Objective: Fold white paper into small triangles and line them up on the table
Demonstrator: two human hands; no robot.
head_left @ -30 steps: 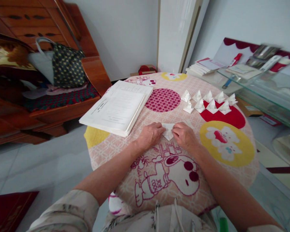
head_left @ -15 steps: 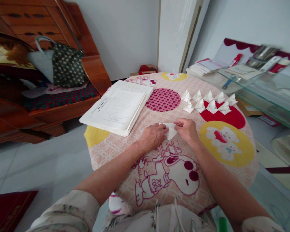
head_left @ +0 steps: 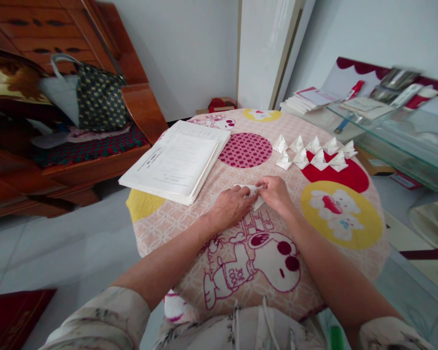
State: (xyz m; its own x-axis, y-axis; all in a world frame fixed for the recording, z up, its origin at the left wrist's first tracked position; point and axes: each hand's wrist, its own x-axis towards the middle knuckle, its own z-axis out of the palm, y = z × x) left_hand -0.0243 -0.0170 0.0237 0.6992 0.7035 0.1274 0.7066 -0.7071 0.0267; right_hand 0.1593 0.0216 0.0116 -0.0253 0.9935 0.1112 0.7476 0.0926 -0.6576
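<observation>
A small piece of folded white paper [head_left: 259,203] lies on the round table between my hands, partly hidden by the fingers. My left hand [head_left: 231,206] rests over its left side, fingers pressed together and holding it against the cloth. The thumb and index finger of my right hand [head_left: 275,192] pinch the paper near its upper middle, close to the left fingertips. Beyond the right hand, several pointed folded paper pieces [head_left: 318,159] stand in two rows. To the left of the hands lies a stack of printed paper sheets [head_left: 175,163].
A patterned pink tablecloth [head_left: 204,221] covers the round table. At the right is a glass shelf [head_left: 383,127] bearing a red marker [head_left: 355,90] and metal containers [head_left: 396,80]. A wooden bench [head_left: 140,109] with a dotted bag [head_left: 100,97] stands at the left.
My right hand has moved slightly left across the paper, its fingertips now near the left hand's. Less of the paper shows. The left hand has stayed nearly in place.
</observation>
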